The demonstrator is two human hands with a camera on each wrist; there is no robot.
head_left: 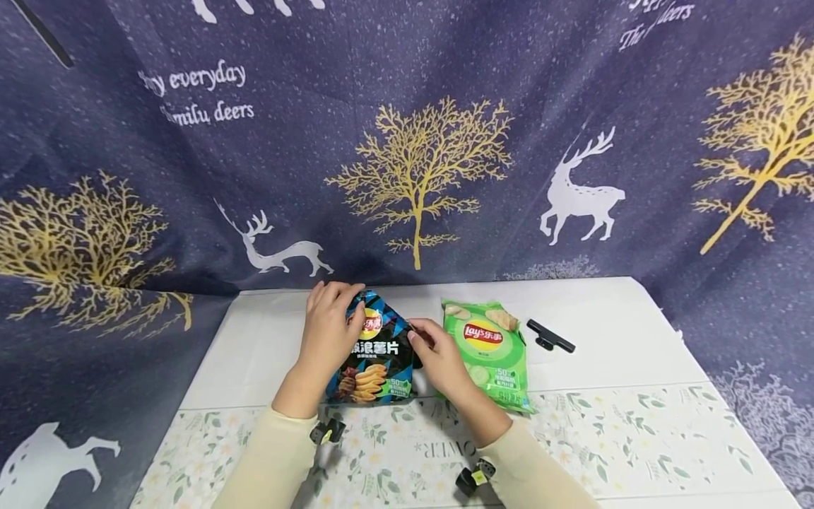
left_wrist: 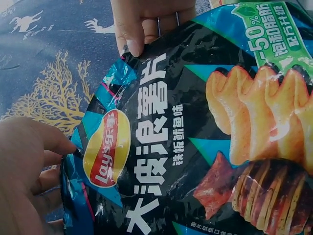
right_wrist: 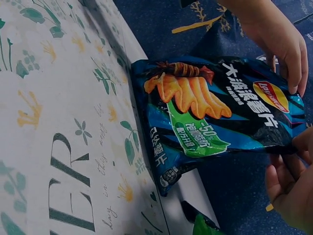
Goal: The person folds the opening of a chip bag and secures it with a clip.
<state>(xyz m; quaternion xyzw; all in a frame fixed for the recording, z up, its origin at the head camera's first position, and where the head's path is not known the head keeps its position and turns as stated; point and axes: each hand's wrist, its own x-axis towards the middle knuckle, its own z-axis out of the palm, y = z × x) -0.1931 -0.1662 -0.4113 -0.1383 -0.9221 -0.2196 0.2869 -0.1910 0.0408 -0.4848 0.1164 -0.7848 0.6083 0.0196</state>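
The black-and-blue Lay's wavy chip bag (head_left: 375,357) is held tilted up over the middle of the table (head_left: 610,360), printed front towards the person; whether its lower edge touches the tabletop, I cannot tell. The left hand (head_left: 329,324) pinches its upper left edge, thumb in front and fingers reaching over the top. The right hand (head_left: 440,357) pinches the upper right corner, thumb on the front, fingers bent behind. Both forearms come in from the near side. Just beside the right hand lies a green Lay's bag (head_left: 486,353), then a black sealing clip (head_left: 550,337). Bare white tabletop runs from the clip to the right edge; a deer-print curtain (head_left: 445,226) hangs behind the back edge.
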